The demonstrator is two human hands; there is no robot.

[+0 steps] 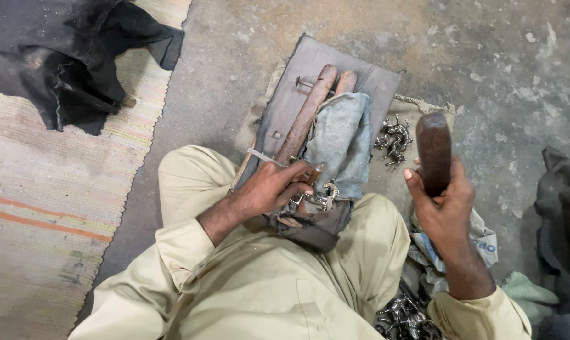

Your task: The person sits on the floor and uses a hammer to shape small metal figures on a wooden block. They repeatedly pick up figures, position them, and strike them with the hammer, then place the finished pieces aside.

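Seated on the concrete floor [247, 50], head cam looking down at the lap.

Right hand [445, 204] clenched round a dark wooden mallet [434, 151], raised clear of the work, head end up. Looks dense and stiff, worn smooth, so a bit slick; grip is low on the shaft, which suits a swing.

Left hand [275, 186] closed down on a small shiny metal fitting [322, 196], pinning it against the end of a wooden block [307, 116] that runs away from the body across a grey padded board [285, 94]. A thin metal rod [263, 155] pokes out just above the knuckles. Exact finger contact on the fitting is partly hidden.

Fitting reads as small, rigid, light, with hooked edges; likely to skid or jump if struck off-centre. Best held at its sides with fingertips kept out of the strike line.

A second wooden piece [346, 82] lies beside the block, and a folded grey cloth [341, 138] is draped over the right side of the board.

More of the same metal parts: one pile [393, 140] on sacking beyond the cloth, another [404, 318] by the right knee. Plastic bag [480, 242] under the right forearm. Striped woven mat [45, 201] on the left with a black cloth [64, 56] on it. Dark bundle [562, 208] at the right edge.
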